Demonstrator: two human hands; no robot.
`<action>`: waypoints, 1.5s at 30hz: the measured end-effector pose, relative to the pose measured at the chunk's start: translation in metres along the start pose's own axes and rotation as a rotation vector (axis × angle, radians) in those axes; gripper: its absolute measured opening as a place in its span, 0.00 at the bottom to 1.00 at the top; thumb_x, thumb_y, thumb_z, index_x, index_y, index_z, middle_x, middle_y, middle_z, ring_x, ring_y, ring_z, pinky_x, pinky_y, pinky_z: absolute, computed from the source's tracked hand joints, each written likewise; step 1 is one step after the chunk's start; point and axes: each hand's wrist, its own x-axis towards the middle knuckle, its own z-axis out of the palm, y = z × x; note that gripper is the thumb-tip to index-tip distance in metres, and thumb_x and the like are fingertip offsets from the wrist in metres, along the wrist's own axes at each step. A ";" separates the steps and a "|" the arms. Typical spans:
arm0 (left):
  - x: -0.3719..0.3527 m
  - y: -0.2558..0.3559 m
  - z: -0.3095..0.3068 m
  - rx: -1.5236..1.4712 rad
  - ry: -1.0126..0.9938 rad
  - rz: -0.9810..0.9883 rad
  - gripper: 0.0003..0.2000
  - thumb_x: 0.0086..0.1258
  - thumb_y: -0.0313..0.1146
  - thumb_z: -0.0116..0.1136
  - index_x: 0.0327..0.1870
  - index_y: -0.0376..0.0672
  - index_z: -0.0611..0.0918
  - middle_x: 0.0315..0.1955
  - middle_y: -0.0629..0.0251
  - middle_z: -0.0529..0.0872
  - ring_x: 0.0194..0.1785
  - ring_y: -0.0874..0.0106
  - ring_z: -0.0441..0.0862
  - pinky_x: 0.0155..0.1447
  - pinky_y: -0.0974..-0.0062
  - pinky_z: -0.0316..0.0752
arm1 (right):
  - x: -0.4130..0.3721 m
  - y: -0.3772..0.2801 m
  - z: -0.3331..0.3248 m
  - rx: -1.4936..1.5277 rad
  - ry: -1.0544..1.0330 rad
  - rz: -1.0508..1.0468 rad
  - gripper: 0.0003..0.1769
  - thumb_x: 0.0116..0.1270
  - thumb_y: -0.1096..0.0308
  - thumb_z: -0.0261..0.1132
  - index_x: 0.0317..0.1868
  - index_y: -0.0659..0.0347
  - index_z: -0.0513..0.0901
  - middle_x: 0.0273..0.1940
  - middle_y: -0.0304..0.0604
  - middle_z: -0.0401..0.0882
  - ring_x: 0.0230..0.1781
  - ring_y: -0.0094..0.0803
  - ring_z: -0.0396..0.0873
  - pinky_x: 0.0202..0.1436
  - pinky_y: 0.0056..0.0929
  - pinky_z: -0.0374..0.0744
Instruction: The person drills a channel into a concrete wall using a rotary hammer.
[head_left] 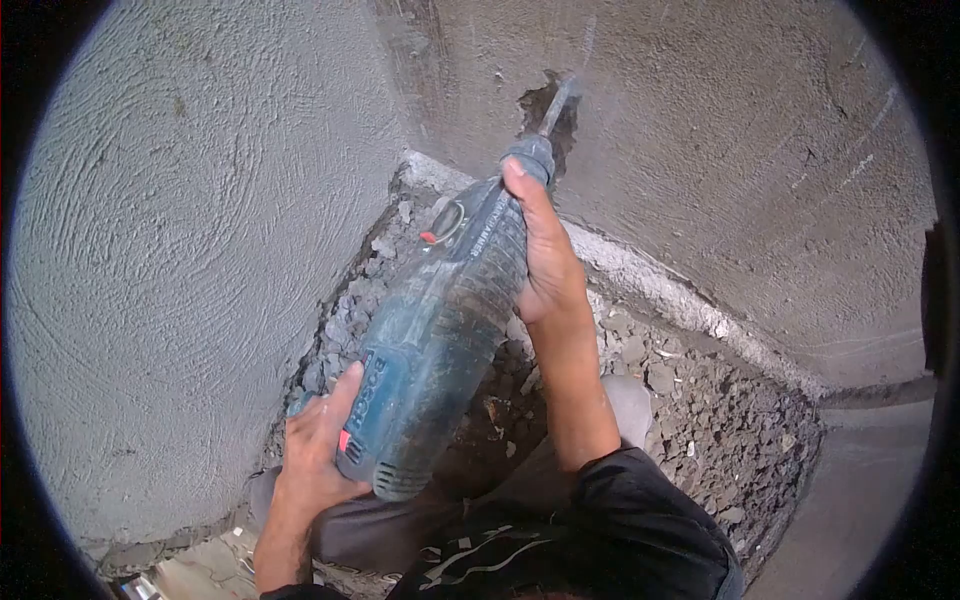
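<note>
A dusty blue-green rotary hammer [430, 330] lies slantwise across the middle of the view, its front end toward the top. My right hand [545, 240] is wrapped round its front part, thumb near the chuck [530, 158]. Lower down, my left hand [322, 435] grips the rear handle, most of which is hidden under the body. A chisel bit [558, 105] runs from the chuck to a ragged, broken-out hole [537, 100] in the plastered wall [700, 120]. The bit's tip meets the wall at the hole's upper right edge.
Another rough plastered wall [200, 220] stands on the left and meets the first in a corner. Broken rubble [700, 420] covers the floor below. A pale ledge [670, 295] runs along the right wall's foot. My knees show beneath the tool.
</note>
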 end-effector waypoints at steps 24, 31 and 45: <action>-0.027 0.025 -0.015 -0.020 0.073 -0.241 0.49 0.40 0.39 0.71 0.73 0.37 0.68 0.62 0.47 0.79 0.66 0.57 0.78 0.70 0.63 0.68 | 0.010 0.049 -0.027 0.121 -0.165 0.060 0.26 0.66 0.55 0.65 0.54 0.68 0.73 0.46 0.56 0.80 0.47 0.54 0.85 0.51 0.54 0.86; -0.052 0.011 0.001 0.011 0.211 -0.171 0.52 0.40 0.41 0.81 0.70 0.31 0.66 0.59 0.49 0.80 0.62 0.59 0.79 0.68 0.62 0.70 | -0.006 0.042 -0.006 0.045 -0.234 0.112 0.37 0.66 0.60 0.69 0.68 0.61 0.60 0.55 0.46 0.70 0.54 0.34 0.75 0.58 0.37 0.79; -0.023 0.005 0.031 -0.532 0.175 -0.419 0.39 0.51 0.31 0.76 0.66 0.30 0.71 0.57 0.52 0.82 0.58 0.63 0.80 0.64 0.67 0.73 | 0.034 0.050 -0.016 -0.034 -0.082 -0.050 0.29 0.69 0.52 0.65 0.59 0.64 0.69 0.49 0.46 0.78 0.48 0.32 0.81 0.52 0.36 0.84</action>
